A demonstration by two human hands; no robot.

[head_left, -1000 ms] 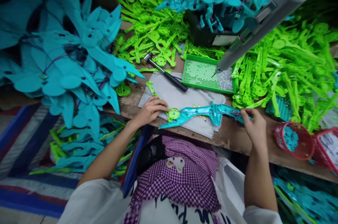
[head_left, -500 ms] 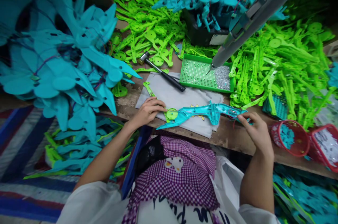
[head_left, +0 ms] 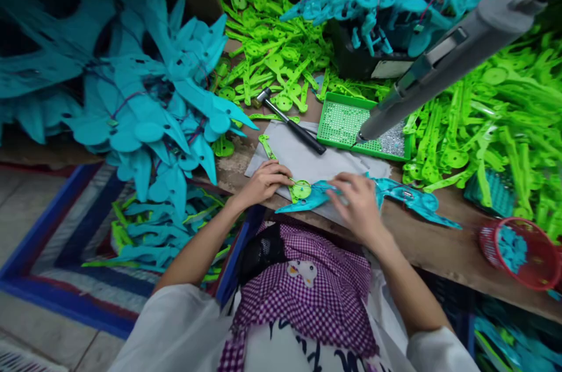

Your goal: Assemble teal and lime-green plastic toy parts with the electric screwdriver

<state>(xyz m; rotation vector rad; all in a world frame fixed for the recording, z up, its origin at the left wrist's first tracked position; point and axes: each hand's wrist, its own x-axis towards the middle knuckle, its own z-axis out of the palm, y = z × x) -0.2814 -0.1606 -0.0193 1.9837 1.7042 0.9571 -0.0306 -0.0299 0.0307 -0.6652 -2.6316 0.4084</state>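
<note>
A long turquoise plastic part lies along the front of the bench, its narrow left end on a grey cloth. A lime-green plastic arm sits with its round disc against that left end. My left hand has its fingers closed on the green arm beside the disc, covering the middle of it. Over the middle of the turquoise part is my right hand, slightly blurred, thumb and fingers apart, hiding the stretch beneath. No object shows between its fingers.
A grey electric screwdriver hangs tip-down over a green tray of small metal pieces. A hammer rests on the cloth. Turquoise parts heap at left, green arms at right. A red basket stands near the right edge.
My right hand has left the right end of the turquoise part and moved left to its middle. My left hand stays at the green arm. The whole view has shifted.
</note>
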